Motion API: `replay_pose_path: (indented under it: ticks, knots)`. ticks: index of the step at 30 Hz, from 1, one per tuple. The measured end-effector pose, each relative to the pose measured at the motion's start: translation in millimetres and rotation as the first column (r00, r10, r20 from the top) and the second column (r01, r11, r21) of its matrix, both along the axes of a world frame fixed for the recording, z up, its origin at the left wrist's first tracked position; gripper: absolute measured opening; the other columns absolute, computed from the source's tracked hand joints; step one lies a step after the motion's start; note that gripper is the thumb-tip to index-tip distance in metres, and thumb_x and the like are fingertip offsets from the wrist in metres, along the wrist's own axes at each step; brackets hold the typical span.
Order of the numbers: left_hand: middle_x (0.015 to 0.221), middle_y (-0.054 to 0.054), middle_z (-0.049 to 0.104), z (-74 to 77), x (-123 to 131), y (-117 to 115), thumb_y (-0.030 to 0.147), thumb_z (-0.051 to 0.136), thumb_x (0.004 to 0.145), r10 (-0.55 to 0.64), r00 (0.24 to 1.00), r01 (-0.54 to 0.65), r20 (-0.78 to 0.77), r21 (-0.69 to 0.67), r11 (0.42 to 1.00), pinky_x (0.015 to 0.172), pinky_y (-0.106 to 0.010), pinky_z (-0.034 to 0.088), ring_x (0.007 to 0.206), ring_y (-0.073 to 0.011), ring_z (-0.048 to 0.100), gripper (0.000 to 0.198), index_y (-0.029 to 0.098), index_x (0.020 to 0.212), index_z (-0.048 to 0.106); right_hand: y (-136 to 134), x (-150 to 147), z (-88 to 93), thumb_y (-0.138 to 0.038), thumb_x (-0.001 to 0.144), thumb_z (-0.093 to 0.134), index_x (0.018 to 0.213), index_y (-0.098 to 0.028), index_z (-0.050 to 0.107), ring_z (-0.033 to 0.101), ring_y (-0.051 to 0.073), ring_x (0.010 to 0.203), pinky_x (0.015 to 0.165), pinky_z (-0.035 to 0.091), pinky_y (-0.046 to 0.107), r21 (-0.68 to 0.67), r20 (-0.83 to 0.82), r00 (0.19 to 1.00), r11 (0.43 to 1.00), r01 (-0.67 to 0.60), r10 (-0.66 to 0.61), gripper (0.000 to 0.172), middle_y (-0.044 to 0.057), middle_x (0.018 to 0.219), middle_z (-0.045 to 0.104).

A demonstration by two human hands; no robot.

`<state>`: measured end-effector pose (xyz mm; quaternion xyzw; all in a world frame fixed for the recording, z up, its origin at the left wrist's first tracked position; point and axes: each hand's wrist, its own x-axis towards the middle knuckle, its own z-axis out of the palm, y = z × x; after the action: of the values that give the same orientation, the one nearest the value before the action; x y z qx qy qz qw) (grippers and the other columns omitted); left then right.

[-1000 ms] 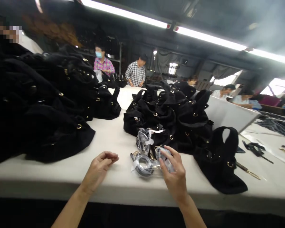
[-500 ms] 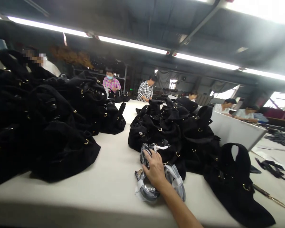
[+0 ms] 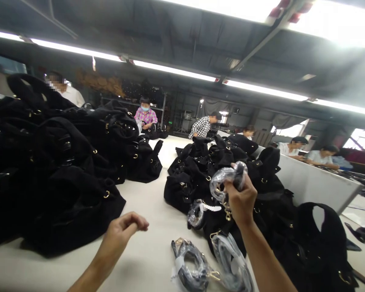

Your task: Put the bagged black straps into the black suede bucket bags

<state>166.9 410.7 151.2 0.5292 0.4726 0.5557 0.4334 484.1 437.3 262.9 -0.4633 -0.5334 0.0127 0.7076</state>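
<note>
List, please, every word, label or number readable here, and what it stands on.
No text is readable.
White tag on the middle wrapped strap: blank or too blurred.
White band on the nearest wrapped strap: too blurred.
In the right hand, the held strap: no label shows.
Green sign at the back: too small.

The right hand (image 3: 241,199) hides part of the wrapped strap (image 3: 221,181) it grips.

Single head-worn view, facing forward along the table (image 3: 152,194) — hands close below
</note>
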Motion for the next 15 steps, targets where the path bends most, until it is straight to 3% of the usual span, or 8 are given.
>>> replay_pose_path:
  ticks: [2,3,5,7,10,15]
  knots:
    - [0.081,-0.007,0.07,-4.6,19,52,0.033,0.055,0.069,0.056,0.99,-0.046,-0.129,0.079,0.996,0.084,-0.035,0.053,0.084,-0.0243,0.066,0.017,0.02,0.067,0.065,36,0,29.0,-0.031,0.078,0.071,0.087,-0.016,0.068,0.056,0.016,0.059,0.056,0.046,0.024,-0.025,0.126,0.988,0.996,-0.085,0.088,0.018,-0.001,0.065,0.057]
    - [0.08,-0.007,0.07,-12.4,27,77,0.029,0.05,0.066,0.082,0.983,-0.064,-0.165,0.108,0.992,0.084,-0.035,0.053,0.084,-0.0236,0.066,0.017,0.019,0.067,0.064,58,-1,39.6,-0.029,0.078,0.071,0.08,-0.016,0.065,0.056,0.015,0.059,0.055,0.046,0.024,-0.066,0.15,0.977,0.988,-0.141,0.15,0.014,-0.002,0.065,0.057]
    - [0.074,-0.007,0.068,-33.0,36,118,0.025,0.045,0.063,0.137,0.963,-0.11,-0.233,0.126,0.986,0.077,-0.035,0.051,0.076,-0.0231,0.065,0.019,0.019,0.065,0.063,109,-6,52.8,-0.023,0.077,0.071,0.082,-0.016,0.065,0.058,0.015,0.062,0.054,0.047,0.022,-0.203,0.119,0.957,0.95,-0.236,0.263,0.01,-0.002,0.07,0.06]
    - [0.069,-0.006,0.066,-52.8,36,146,0.023,0.044,0.064,0.161,0.943,-0.127,-0.291,0.132,0.983,0.069,-0.034,0.047,0.068,-0.0219,0.062,0.019,0.019,0.063,0.063,160,-14,56.6,-0.015,0.075,0.071,0.086,-0.015,0.068,0.061,0.015,0.064,0.054,0.048,0.02,-0.351,0.049,0.942,0.888,-0.296,0.333,0.011,-0.001,0.074,0.064]
    - [0.067,-0.003,0.065,-69.7,25,161,0.018,0.043,0.067,0.172,0.918,-0.123,-0.358,0.156,0.98,0.069,-0.032,0.044,0.067,-0.0199,0.06,0.02,0.02,0.063,0.063,232,-31,50.6,-0.007,0.078,0.07,0.086,-0.012,0.067,0.06,0.013,0.061,0.053,0.049,0.019,-0.503,-0.053,0.938,0.802,-0.322,0.344,0.01,0.0,0.072,0.064]
    - [0.066,-0.001,0.066,-69.7,10,163,0.009,0.043,0.071,0.184,0.895,-0.141,-0.405,0.135,0.981,0.071,-0.03,0.043,0.069,-0.0183,0.062,0.025,0.02,0.063,0.064,323,-63,32.3,-0.019,0.096,0.068,0.094,-0.009,0.063,0.06,0.01,0.065,0.058,0.054,0.022,-0.675,-0.272,0.93,0.64,-0.367,0.246,0.011,0.0,0.081,0.063]
